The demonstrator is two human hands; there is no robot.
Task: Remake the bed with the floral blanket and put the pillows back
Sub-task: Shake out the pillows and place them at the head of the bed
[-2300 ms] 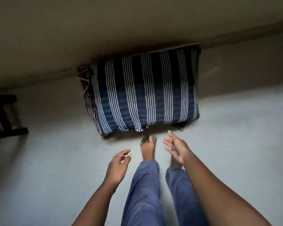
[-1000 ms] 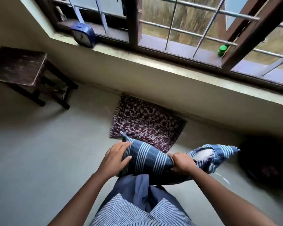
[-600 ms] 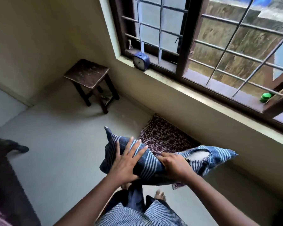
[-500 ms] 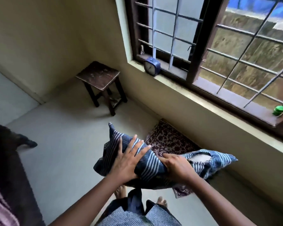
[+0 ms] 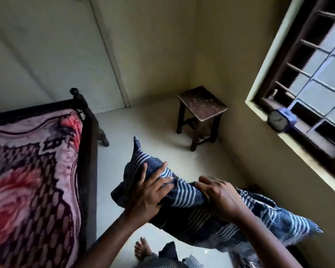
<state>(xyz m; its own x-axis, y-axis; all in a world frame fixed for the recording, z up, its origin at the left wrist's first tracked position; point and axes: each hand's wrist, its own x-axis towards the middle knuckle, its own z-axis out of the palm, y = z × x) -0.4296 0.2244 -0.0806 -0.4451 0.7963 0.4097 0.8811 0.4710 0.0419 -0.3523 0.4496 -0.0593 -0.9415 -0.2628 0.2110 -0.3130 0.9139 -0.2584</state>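
I hold a dark blue pillow with white stripes (image 5: 190,211) in the air in front of me, above the floor. My left hand (image 5: 150,192) lies spread on its left end, fingers pressing into the cloth. My right hand (image 5: 219,198) grips its middle from above, fingers curled into the fabric. The floral blanket (image 5: 29,180), pink, red and dark, covers the bed at the left, inside a dark wooden bed frame (image 5: 88,167). A bit of the dark patterned second pillow (image 5: 252,187) shows on the floor behind my right hand.
A small dark wooden stool (image 5: 201,113) stands in the far corner. A barred window (image 5: 317,74) fills the right wall, with a blue alarm clock (image 5: 280,119) on its sill. Pale floor (image 5: 143,122) runs between the bed and the wall. My bare foot (image 5: 142,248) is below.
I picked the striped pillow up off the patterned one on the floor by the window and turned left with it. The bed with the floral blanket has come into view.
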